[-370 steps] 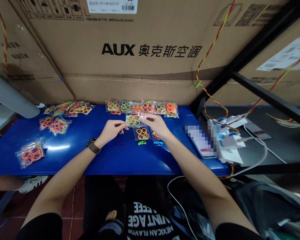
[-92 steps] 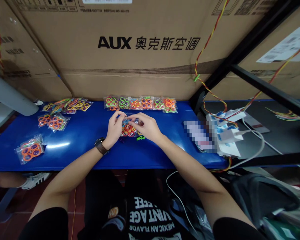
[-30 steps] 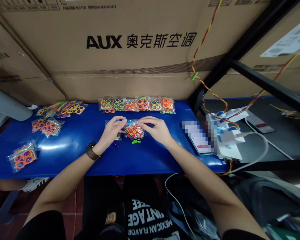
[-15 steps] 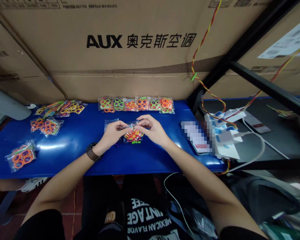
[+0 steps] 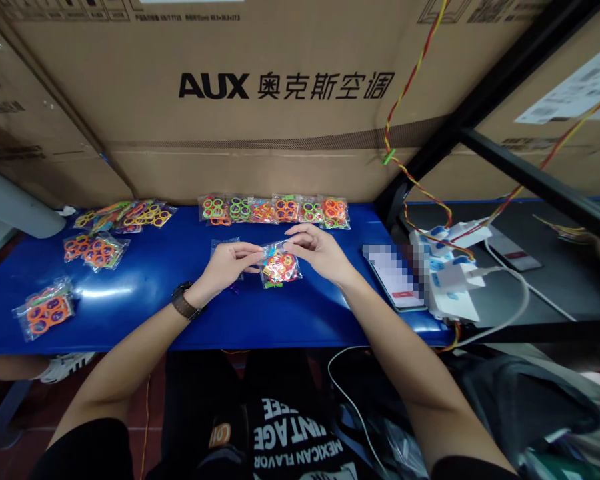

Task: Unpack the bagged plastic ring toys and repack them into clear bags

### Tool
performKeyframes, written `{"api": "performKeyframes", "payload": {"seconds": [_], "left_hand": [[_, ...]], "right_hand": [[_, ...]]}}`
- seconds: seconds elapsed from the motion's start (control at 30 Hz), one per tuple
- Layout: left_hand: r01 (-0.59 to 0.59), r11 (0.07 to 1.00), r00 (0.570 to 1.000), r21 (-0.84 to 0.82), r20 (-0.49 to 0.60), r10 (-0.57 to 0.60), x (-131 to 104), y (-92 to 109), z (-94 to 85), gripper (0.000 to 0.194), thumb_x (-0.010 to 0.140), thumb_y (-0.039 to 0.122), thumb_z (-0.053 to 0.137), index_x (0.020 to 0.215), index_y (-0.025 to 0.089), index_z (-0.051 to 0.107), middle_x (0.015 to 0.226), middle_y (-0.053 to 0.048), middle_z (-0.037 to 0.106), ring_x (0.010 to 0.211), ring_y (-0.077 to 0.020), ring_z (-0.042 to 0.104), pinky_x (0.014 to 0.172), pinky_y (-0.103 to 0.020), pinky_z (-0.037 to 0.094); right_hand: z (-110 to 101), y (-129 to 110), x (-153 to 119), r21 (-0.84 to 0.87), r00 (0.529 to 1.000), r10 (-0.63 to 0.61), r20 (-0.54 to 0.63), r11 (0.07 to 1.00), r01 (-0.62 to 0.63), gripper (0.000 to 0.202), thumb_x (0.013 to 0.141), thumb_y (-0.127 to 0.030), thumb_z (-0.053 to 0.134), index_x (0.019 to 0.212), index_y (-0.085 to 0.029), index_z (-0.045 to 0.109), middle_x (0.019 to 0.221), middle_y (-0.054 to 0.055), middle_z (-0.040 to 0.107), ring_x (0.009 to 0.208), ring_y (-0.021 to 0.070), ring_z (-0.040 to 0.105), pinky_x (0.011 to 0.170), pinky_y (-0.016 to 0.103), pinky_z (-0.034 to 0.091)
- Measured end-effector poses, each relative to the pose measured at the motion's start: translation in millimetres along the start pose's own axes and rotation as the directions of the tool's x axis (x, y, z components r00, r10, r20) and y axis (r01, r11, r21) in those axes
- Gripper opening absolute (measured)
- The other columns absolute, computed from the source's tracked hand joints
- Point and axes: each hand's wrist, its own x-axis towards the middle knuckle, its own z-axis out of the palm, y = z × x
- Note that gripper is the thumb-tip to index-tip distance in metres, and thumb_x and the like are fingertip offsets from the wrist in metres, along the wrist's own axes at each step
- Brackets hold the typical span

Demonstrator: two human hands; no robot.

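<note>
"Where's the packet, and how firm is your grip?"

"The clear plastic packet of red and yellow pieces [image 5: 281, 267] is between my hands, over the middle of the glossy blue tabletop [image 5: 180, 320]. My left hand [image 5: 226, 267] has thumb and fingers closed on its far left corner; my right hand [image 5: 320, 252] pinches the far right one. I can't tell whether its near edge touches down."

"What could go wrong?"

"I hold only thin, slick film, so if one pinch slips, the packet could swing down from the other. Pulling my hands apart too hard might split the film and spill the small pieces. My left fingers could also shove the half-hidden clear packet [image 5: 225, 243] beside them."

"How does yours look?"

"Shiny and creased, its contents bunched low in a jumble, with a light blue bit near the top. Something bright green shows at its near edge; whether it's inside or underneath, I can't tell."
</note>
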Motion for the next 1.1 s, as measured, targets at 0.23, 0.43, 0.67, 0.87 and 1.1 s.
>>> {"api": "performKeyframes", "payload": {"seconds": [0.23, 0.43, 0.67, 0.87, 1.1], "left_hand": [[0.002, 0.999, 1.000, 0.049, 0.029, -0.004, 2.8, 5.0, -7.9, 0.034, 0.092, 0.031, 0.076, 0.123, 0.016, 0.076, 0.109, -0.013, 0.083, 0.093, -0.0231, 0.082, 0.068, -0.030, 0.066], [-0.114, 0.872, 0.991, 0.477, -0.002, 0.131, 9.1, 4.3, -21.8, 0.024, 0.103, 0.037, 0.062, 0.110, 0.019, 0.076, 0.087, -0.007, 0.080, 0.048, -0.0125, 0.063, 0.045, -0.027, 0.044], [-0.339, 0.282, 0.867, 0.898, 0.181, 0.464, 9.7, -4.8, -19.6, 0.033, 0.101, 0.036, 0.069, 0.129, 0.020, 0.073, 0.124, -0.011, 0.076, 0.122, -0.0305, 0.062, 0.105, -0.049, 0.051], [-0.320, 0.168, 0.879, 0.932, 0.226, 0.420, 22.1, -17.1, -14.8, 0.018, 0.102, 0.028, 0.065, 0.108, 0.022, 0.081, 0.131, -0.008, 0.075, 0.132, -0.0328, 0.056, 0.106, -0.053, 0.047], [-0.351, 0.404, 0.852, 0.845, 0.109, 0.511, 22.3, -10.3, -16.3, 0.016, 0.098, 0.019, 0.063, 0.098, 0.023, 0.079, 0.113, -0.008, 0.080, 0.121, -0.0296, 0.065, 0.107, -0.049, 0.048]], "right_hand": [[-46.3, -6.6, 4.7, -0.233, 0.999, -0.004, -0.037, 0.972, -0.005, 0.035, 0.090, -0.048, 0.077, 0.115, -0.025, 0.068, 0.090, 0.002, 0.077, 0.085, 0.0192, 0.073, 0.083, 0.037, 0.059], [-108.4, 15.2, 6.8, -0.609, 0.964, 0.265, 0.025, 0.768, -0.196, 0.024, 0.089, -0.038, 0.073, 0.108, -0.024, 0.072, 0.087, 0.005, 0.079, 0.080, 0.0234, 0.075, 0.077, 0.040, 0.061], [-70.7, -2.9, -2.9, -0.792, 1.000, -0.015, -0.010, 0.610, 0.001, 0.027, 0.094, -0.039, 0.070, 0.114, -0.021, 0.075, 0.111, 0.012, 0.079, 0.099, 0.0277, 0.074, 0.092, 0.045, 0.058], [1.9, -29.5, -25.1, -0.620, 0.880, 0.037, 0.473, 0.723, 0.303, 0.031, 0.100, -0.049, 0.070, 0.118, -0.025, 0.076, 0.098, 0.003, 0.078, 0.084, 0.0187, 0.071, 0.080, 0.032, 0.053], [17.6, -17.6, -29.3, -0.627, 0.820, 0.061, 0.569, 0.677, 0.385, 0.011, 0.101, -0.035, 0.070, 0.100, -0.027, 0.079, 0.102, 0.001, 0.073, 0.087, 0.0179, 0.070, 0.075, 0.030, 0.049]]}}
